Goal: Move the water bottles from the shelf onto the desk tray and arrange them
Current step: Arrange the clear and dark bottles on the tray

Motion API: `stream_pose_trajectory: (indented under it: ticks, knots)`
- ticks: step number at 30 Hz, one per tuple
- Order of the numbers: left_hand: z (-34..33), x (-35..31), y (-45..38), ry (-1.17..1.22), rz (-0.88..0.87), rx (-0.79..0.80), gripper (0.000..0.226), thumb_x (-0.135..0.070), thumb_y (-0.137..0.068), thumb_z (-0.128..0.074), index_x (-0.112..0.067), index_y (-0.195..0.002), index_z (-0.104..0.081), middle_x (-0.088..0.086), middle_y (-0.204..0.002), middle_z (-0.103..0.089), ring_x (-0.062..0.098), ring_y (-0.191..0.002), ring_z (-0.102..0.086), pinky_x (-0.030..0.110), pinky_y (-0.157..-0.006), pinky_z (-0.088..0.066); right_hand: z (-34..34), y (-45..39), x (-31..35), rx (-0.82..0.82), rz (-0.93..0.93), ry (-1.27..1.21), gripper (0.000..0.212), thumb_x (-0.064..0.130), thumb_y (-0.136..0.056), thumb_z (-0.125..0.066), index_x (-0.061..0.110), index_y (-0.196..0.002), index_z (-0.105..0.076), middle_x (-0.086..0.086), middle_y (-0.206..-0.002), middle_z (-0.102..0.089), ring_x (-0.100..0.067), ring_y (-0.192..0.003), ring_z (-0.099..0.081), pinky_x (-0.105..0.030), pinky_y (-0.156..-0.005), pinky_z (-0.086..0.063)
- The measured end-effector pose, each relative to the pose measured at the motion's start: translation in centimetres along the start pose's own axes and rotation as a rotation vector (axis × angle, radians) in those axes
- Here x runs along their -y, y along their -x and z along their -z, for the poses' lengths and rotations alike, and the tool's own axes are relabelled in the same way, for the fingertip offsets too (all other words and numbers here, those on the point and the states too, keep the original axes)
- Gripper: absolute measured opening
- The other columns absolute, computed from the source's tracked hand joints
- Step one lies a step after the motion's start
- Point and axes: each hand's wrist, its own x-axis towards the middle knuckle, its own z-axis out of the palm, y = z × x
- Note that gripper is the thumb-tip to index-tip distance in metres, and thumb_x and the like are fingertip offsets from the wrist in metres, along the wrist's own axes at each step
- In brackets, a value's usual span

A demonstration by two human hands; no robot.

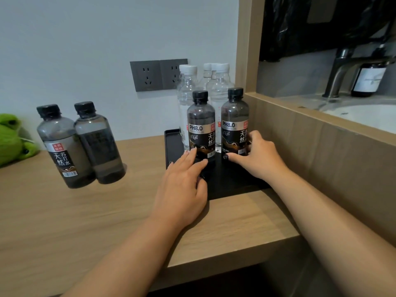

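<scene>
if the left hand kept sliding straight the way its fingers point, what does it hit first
Probably the left dark PH8.0 bottle on the tray: the left hand already has its fingers at that bottle's base, apparently touching it.

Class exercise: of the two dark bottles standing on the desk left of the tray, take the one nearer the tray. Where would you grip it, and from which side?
Grip the nearer dark bottle around its smooth upper body, coming from its right, tray-facing side. It stands upright, and its twin appears to touch its left side, blocking that approach.
</scene>
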Motion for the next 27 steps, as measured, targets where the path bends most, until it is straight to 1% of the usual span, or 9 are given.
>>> stream_pose_trajectory:
  ticks: [2, 4, 7, 10, 12, 15, 19, 23, 27]
  knots:
    - [-0.05, 0.06, -0.03, 0.004, -0.007, -0.01, 0.046, -0.019, -0.095, -0.047, -0.025, -0.141, -0.046, -0.003, -0.158, -0.023, 0.01, -0.146, -0.015, 0.035, -0.12, -0.016, -0.27, 0.14, 0.25, 0.0, 0.017, 0.071, 0.072, 0.049, -0.075, -0.076, 0.016, -0.13, -0.042, -0.008, -0.128, -0.06, -0.026, -0.115, -0.058, -0.037, -0.089, -0.05]
    - [-0.05, 0.06, -0.02, 0.005, -0.014, -0.017, 0.045, -0.02, -0.095, -0.046, -0.024, -0.14, -0.048, -0.002, -0.158, -0.024, 0.01, -0.146, -0.017, 0.026, -0.118, -0.013, -0.28, 0.2, 0.35, -0.004, 0.03, 0.098, 0.074, 0.049, -0.076, -0.075, 0.016, -0.131, -0.04, -0.008, -0.13, -0.059, -0.027, -0.117, -0.058, -0.039, -0.09, -0.051]
    - [0.03, -0.01, 0.06, 0.032, 0.002, -0.013, 0.049, -0.022, -0.097, -0.044, -0.027, -0.146, -0.039, -0.005, -0.159, -0.019, 0.01, -0.144, -0.02, 0.017, -0.109, -0.015, -0.15, 0.16, 0.17, 0.004, 0.043, 0.089, 0.075, 0.047, -0.075, -0.077, 0.017, -0.133, -0.04, -0.006, -0.13, -0.06, -0.025, -0.118, -0.057, -0.038, -0.092, -0.05]
    - [0.02, -0.01, 0.09, 0.066, 0.002, -0.003, 0.058, -0.023, -0.097, -0.044, -0.032, -0.151, -0.024, -0.006, -0.161, -0.013, 0.01, -0.144, -0.019, 0.019, -0.11, -0.019, -0.12, 0.1, 0.03, 0.023, 0.052, 0.075, 0.075, 0.047, -0.074, -0.077, 0.02, -0.134, -0.041, -0.004, -0.129, -0.061, -0.024, -0.117, -0.058, -0.039, -0.095, -0.051]
    - [-0.09, 0.06, 0.07, 0.07, -0.003, 0.002, 0.06, -0.023, -0.097, -0.043, -0.033, -0.152, -0.02, -0.006, -0.161, -0.013, 0.009, -0.144, -0.02, 0.021, -0.112, -0.022, -0.09, 0.01, -0.06, 0.031, 0.046, 0.068, 0.075, 0.047, -0.074, -0.077, 0.02, -0.134, -0.042, -0.004, -0.128, -0.061, -0.024, -0.115, -0.059, -0.039, -0.094, -0.051]
    - [-0.19, 0.15, 0.11, 0.074, 0.01, 0.01, 0.059, -0.024, -0.098, -0.042, -0.033, -0.152, -0.019, -0.007, -0.161, -0.012, 0.008, -0.145, -0.018, 0.018, -0.11, -0.015, -0.15, -0.11, -0.17, 0.033, 0.024, 0.068, 0.075, 0.05, -0.073, -0.077, 0.019, -0.133, -0.043, -0.003, -0.127, -0.061, -0.022, -0.111, -0.061, -0.038, -0.091, -0.052]
    - [-0.03, -0.08, 0.08, 0.093, 0.039, 0.018, 0.057, -0.026, -0.098, -0.042, -0.034, -0.151, -0.022, -0.009, -0.161, -0.012, 0.015, -0.135, -0.039, 0.03, -0.113, -0.032, -0.25, -0.07, -0.19, 0.025, 0.023, 0.076, 0.074, 0.05, -0.072, -0.077, 0.018, -0.131, -0.045, -0.003, -0.125, -0.062, -0.022, -0.11, -0.061, -0.038, -0.09, -0.052]
    - [0.03, -0.03, 0.01, 0.12, 0.068, -0.012, 0.055, -0.022, -0.099, -0.042, -0.032, -0.15, -0.024, -0.009, -0.16, -0.013, 0.006, -0.145, -0.016, 0.014, -0.108, -0.011, -0.04, -0.11, -0.37, 0.028, 0.0, 0.044, 0.075, 0.051, -0.069, -0.079, 0.017, -0.129, -0.049, -0.002, -0.121, -0.064, -0.02, -0.108, -0.062, -0.039, -0.091, -0.053]
    - [0.5, -0.27, -0.03, 0.176, 0.112, -0.049, 0.054, -0.018, -0.099, -0.042, -0.028, -0.15, -0.027, -0.005, -0.161, -0.014, 0.008, -0.146, -0.013, 0.012, -0.106, -0.007, 0.14, 0.56, 0.22, 0.023, -0.01, 0.084, 0.083, 0.059, -0.066, -0.078, 0.019, -0.132, -0.046, -0.002, -0.129, -0.06, -0.021, -0.116, -0.057, -0.04, -0.092, -0.052]
